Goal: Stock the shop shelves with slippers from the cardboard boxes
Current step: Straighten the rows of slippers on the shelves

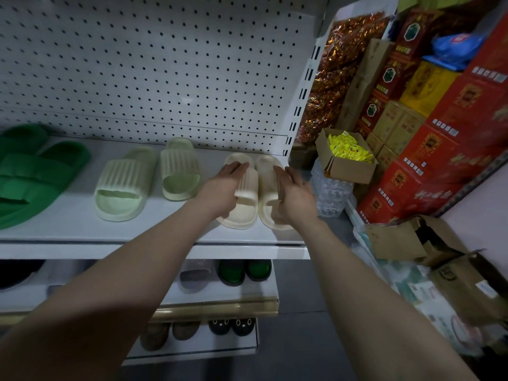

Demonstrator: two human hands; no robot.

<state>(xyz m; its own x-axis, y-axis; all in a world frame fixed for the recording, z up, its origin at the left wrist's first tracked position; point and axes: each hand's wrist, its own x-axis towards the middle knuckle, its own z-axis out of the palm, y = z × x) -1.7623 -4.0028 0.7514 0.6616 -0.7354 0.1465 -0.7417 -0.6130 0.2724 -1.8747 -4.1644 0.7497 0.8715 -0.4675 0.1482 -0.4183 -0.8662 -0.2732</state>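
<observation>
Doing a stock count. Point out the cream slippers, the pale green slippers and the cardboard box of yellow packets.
cream slippers [239, 218]: head view, left slipper's toe
pale green slippers [123, 171]: head view, left slipper's strap
cardboard box [353, 171]: head view, front wall

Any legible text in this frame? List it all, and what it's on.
No text is clear enough to quote.
Red cartons: gold characters and white stickers, blurred.
Dark red boxes: green emblem and small yellow labels, too small to read.
Blue bag: red-and-white label, blurred.
Brown cardboard box: dark round mark, unreadable.
Yellow packets: print too small.
Slippers, shelf: no text visible.
</observation>
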